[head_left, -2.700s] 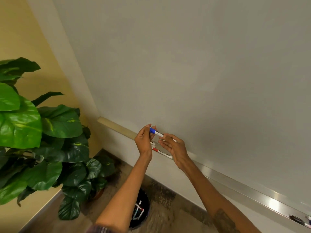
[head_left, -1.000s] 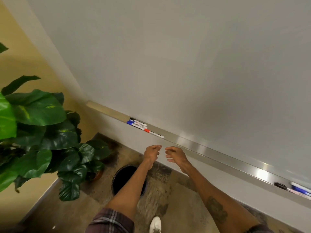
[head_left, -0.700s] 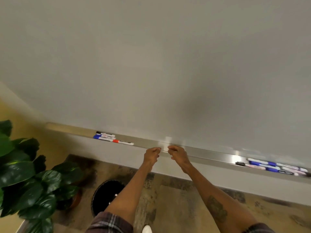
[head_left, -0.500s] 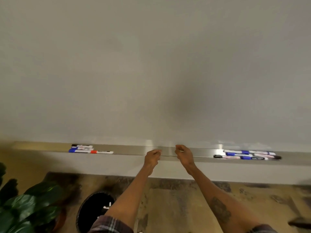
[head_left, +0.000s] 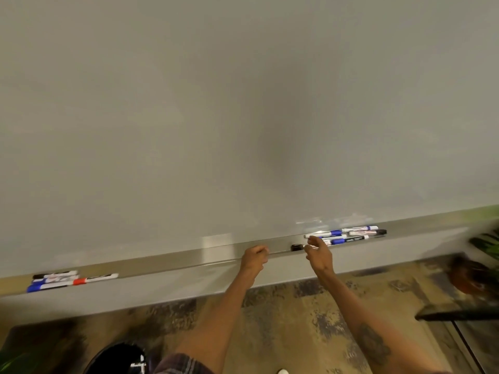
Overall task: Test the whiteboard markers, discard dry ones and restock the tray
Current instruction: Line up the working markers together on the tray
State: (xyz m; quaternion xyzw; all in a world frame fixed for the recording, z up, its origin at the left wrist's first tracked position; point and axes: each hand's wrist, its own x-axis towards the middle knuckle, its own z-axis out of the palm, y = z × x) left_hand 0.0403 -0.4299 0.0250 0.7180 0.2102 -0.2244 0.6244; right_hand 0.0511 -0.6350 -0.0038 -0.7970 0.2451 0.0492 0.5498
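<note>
A long metal marker tray runs under the blank whiteboard. At its left end lie three markers: black, blue and red capped. Farther right lies a pile of several markers, blue and black capped. My right hand reaches to the left end of that pile, fingers spread over a black-capped marker, touching or nearly so. My left hand hovers at the tray's edge with fingers curled and nothing in it.
A black waste bin with discarded markers inside stands on the patterned floor at the lower left. Green plant leaves and a pot show at the far right, with a dark bar below them.
My view and both hands have shifted right along the tray, away from the left group of markers. The right hand has stretched out to the pile on the right.
</note>
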